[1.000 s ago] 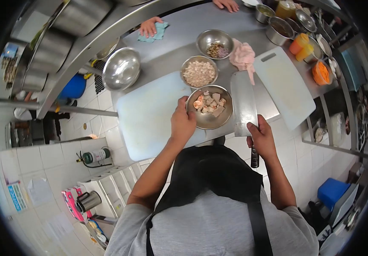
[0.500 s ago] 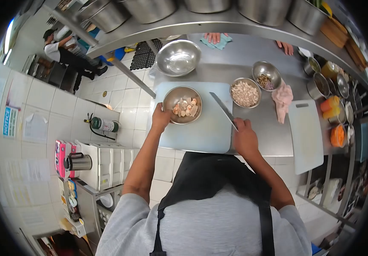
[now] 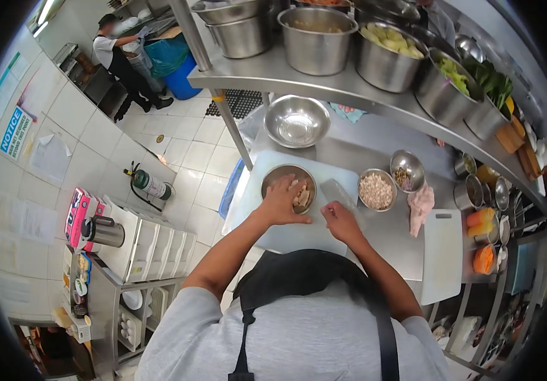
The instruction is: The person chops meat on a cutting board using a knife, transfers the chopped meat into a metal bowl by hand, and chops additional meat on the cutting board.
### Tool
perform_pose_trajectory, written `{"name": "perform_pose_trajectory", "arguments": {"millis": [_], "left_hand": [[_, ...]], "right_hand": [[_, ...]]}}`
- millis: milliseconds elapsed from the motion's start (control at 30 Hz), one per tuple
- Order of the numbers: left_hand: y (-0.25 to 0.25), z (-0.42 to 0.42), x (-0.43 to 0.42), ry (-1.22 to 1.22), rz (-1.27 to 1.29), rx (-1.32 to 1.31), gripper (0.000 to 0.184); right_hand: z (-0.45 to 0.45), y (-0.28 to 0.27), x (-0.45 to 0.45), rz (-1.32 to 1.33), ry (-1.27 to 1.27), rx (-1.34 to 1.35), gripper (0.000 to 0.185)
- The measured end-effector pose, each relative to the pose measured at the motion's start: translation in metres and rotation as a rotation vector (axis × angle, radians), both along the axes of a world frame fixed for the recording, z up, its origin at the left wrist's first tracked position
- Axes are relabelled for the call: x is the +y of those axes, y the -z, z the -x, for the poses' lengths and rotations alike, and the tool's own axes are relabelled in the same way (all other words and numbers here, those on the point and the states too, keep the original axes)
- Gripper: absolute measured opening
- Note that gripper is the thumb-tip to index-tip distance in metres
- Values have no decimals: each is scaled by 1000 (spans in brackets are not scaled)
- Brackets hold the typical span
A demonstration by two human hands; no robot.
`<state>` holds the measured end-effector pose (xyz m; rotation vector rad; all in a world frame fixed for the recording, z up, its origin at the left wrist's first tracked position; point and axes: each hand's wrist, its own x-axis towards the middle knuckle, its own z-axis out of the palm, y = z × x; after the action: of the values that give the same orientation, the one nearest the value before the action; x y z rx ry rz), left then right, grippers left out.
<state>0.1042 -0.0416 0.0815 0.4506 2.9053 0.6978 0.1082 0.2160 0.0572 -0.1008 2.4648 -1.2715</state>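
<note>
On the white cutting board (image 3: 280,238) sits a steel bowl (image 3: 272,176) with pale, pinkish chopped pieces (image 3: 302,198) in it. My left hand (image 3: 281,202) reaches over its near rim, fingers spread above the pieces; the fingertips partly cover them, and I cannot tell whether they touch. My right hand (image 3: 341,222) is closed around the handle of a knife (image 3: 343,193), whose broad blade is blurred by motion over the board's right side. Just right of the board stands a bowl of finely diced pale pieces (image 3: 377,192).
A large steel bowl (image 3: 297,120) stands behind the board. Farther right are a smaller bowl (image 3: 406,170), a pink cloth (image 3: 420,208) and a second cutting board (image 3: 441,257). An overhead shelf (image 3: 324,82) carries several steel pots. Another person (image 3: 124,63) works at the far left.
My left hand has let go of the bowl's left rim and moved over its contents. The knife has turned in my right hand and moved closer to the bowl. My view has shifted.
</note>
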Motion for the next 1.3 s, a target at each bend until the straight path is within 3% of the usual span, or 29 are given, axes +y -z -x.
{"name": "perform_pose_trajectory", "arguments": {"millis": [67, 133, 200, 233, 333, 367, 400, 500, 600, 667, 800, 900, 1100, 1300], "left_hand": [[17, 19, -4, 25, -6, -86, 129], [23, 28, -3, 64, -16, -137, 125], [18, 30, -1, 122, 6, -234, 122], [14, 28, -2, 136, -3, -230, 111], [10, 22, -3, 154, 110, -39, 105], [31, 21, -2, 84, 105, 88, 99], [39, 21, -2, 51, 101, 169, 91], [43, 28, -6, 107, 3, 81, 81], [39, 33, -8, 169, 23, 34, 74], [36, 29, -7, 217, 56, 27, 66], [42, 13, -6, 255, 17, -36, 54], [36, 3, -8, 269, 22, -36, 49], [25, -13, -27, 280, 49, 88, 47], [73, -34, -42, 247, -102, 356, 48]], "right_hand": [[24, 8, -26, 162, 81, -226, 38], [44, 24, -47, 293, 180, -391, 37], [49, 61, -53, 84, 109, -76, 34], [49, 67, -56, -19, 77, 77, 33], [43, 76, -58, 22, 106, 144, 29], [39, 80, -57, 26, 122, 179, 27], [36, 79, -60, 67, 144, 161, 25], [25, 43, -68, 292, 231, -27, 20], [15, 23, -73, 294, 334, -111, 23], [20, 52, -71, 174, 318, -12, 23], [14, 39, -76, -122, 312, 257, 22], [16, 28, -79, -62, 320, 171, 21], [35, 30, -79, -226, 304, 518, 14], [48, -8, -59, -285, 265, 384, 14]]}}
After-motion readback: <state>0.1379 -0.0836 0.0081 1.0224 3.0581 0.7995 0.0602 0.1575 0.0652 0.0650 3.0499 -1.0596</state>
